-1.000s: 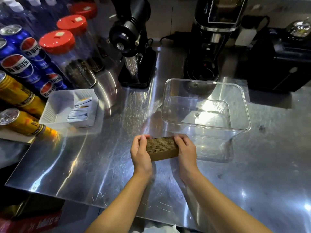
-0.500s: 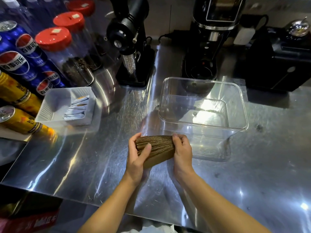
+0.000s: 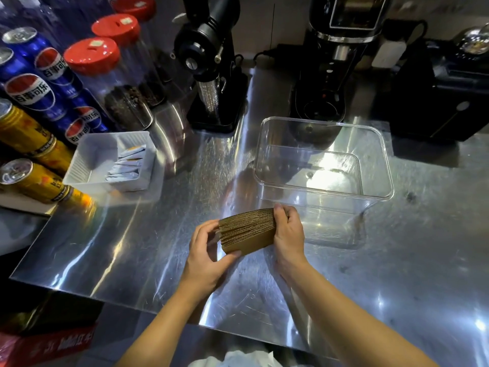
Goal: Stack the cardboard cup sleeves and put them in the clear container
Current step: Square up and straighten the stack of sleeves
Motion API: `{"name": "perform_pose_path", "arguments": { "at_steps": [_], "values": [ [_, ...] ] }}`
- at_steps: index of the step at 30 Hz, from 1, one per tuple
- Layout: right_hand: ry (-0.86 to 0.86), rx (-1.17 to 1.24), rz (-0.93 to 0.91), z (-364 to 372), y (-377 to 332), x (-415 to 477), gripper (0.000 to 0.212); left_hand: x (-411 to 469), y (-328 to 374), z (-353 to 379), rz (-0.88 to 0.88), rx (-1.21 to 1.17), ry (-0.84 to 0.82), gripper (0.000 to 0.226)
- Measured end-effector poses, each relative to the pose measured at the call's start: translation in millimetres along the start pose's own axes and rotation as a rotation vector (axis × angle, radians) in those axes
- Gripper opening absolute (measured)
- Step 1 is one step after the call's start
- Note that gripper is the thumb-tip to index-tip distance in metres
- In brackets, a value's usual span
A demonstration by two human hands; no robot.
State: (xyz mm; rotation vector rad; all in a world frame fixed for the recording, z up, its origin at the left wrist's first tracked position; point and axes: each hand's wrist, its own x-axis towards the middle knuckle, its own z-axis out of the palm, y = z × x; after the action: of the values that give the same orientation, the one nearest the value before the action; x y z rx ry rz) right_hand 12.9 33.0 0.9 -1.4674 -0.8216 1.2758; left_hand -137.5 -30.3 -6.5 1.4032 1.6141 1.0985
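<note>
A stack of brown cardboard cup sleeves (image 3: 247, 230) is held between both hands just above the steel counter, its ribbed edges facing me and fanned slightly at the left end. My left hand (image 3: 209, 254) cups the left end, thumb under the front face. My right hand (image 3: 287, 234) grips the right end, fingers over the top. The clear container (image 3: 381, 165) stands just behind and to the right of the stack, with nothing in it.
A white tray (image 3: 87, 160) with sachets sits at the left. Soda cans (image 3: 31, 91) and red-lidded jars (image 3: 92, 56) line the far left. A black grinder (image 3: 209, 62), a coffee machine (image 3: 336, 62) and a black appliance (image 3: 439, 94) stand along the back.
The stack has tilted from lying flat to standing on its edge with the left end fanned. My left thumb slid to the front of the stack, and both hands shifted slightly.
</note>
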Motion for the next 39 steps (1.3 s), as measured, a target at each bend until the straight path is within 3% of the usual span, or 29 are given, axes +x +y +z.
{"name": "perform_pose_path", "arguments": {
  "at_steps": [5, 12, 16, 19, 21, 31, 39],
  "values": [
    [-0.064, -0.044, -0.004, -5.2, 1.0, -1.3, 0.016, -1.3, -3.2, 0.4, -0.036, -0.014, 0.017, 0.047],
    [-0.235, -0.346, -0.141, -30.4, -0.8, 3.6, 0.020, -1.5, -5.9, -0.4, -0.070, 0.012, -0.018, 0.042],
    [-0.442, -0.200, -0.106, -50.5, -5.4, 5.1, 0.017, -0.6, -5.4, -2.6, -0.096, 0.018, -0.061, 0.039],
    [-0.703, -0.125, 0.009, -72.0, -11.6, 8.6, 0.050, -0.7, -3.8, -3.0, -0.107, 0.027, -0.079, 0.040],
    [-0.770, -0.176, 0.037, -80.4, -16.2, 12.8, 0.059, -0.1, -3.4, -3.5, -0.110, 0.023, -0.090, 0.040],
    [-0.498, -0.102, -0.061, -74.8, -10.9, 4.2, 0.044, 1.3, -5.4, -6.8, -0.115, -0.002, -0.110, 0.036],
    [-0.427, -0.091, -0.162, -73.7, -39.0, -2.1, 0.045, 16.2, 17.8, -14.0, -0.041, -0.102, -0.061, 0.038]
  ]
}}
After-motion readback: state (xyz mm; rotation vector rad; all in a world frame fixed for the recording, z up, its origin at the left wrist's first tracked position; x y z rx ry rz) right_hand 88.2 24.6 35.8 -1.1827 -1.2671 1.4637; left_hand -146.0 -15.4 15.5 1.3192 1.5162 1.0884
